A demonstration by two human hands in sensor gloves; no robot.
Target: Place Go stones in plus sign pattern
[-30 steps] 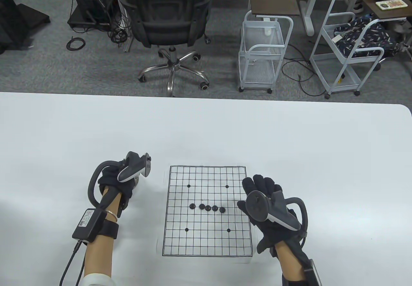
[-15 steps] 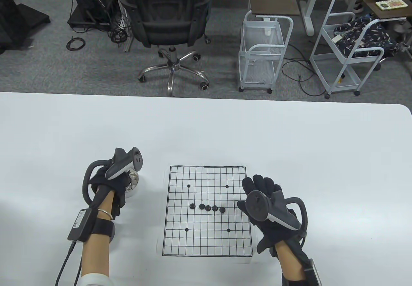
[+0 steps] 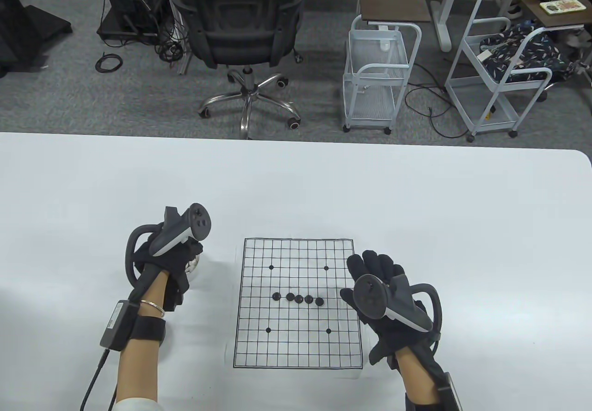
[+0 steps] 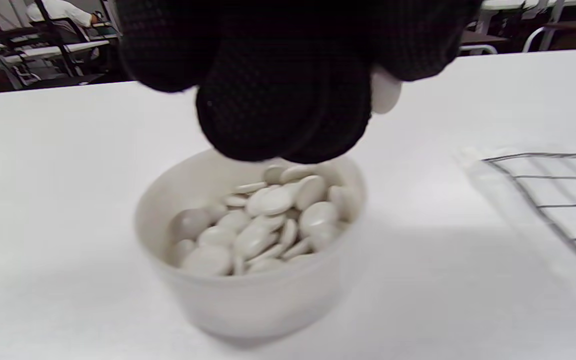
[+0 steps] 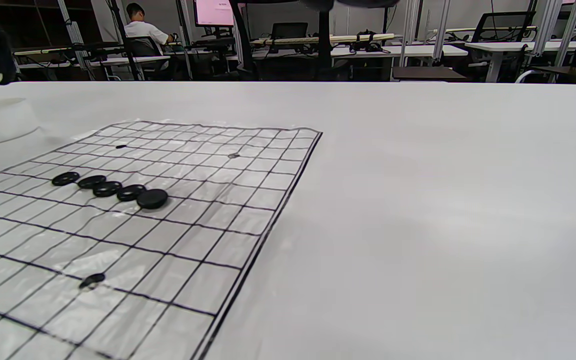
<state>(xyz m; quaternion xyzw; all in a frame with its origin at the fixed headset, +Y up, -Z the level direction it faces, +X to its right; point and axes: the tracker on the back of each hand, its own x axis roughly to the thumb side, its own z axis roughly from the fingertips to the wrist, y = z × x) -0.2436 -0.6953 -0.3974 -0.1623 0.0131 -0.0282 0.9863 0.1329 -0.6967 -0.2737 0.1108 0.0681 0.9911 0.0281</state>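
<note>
A paper grid board [image 3: 298, 351] lies on the white table, with a row of several black stones [image 3: 298, 298] across its middle; the row also shows in the right wrist view [image 5: 107, 188]. My left hand [image 3: 194, 250] hovers over a white bowl [image 4: 248, 300] of white stones [image 4: 263, 220], left of the board. Its fingertips [image 4: 288, 125] pinch one white stone [image 4: 385, 92] just above the bowl. In the table view the bowl [image 3: 194, 268] is mostly hidden under the hand. My right hand [image 3: 374, 265] rests flat at the board's right edge, fingers spread and empty.
The board [image 5: 183, 235] has small printed dots. The table's far edge [image 3: 296, 139] borders an office chair [image 3: 240, 36] and white carts [image 3: 379, 73] on the floor.
My left hand dipped left into the bowl, then rose and turned slightly right with a white stone pinched. My right hand and the black stones have not moved.
</note>
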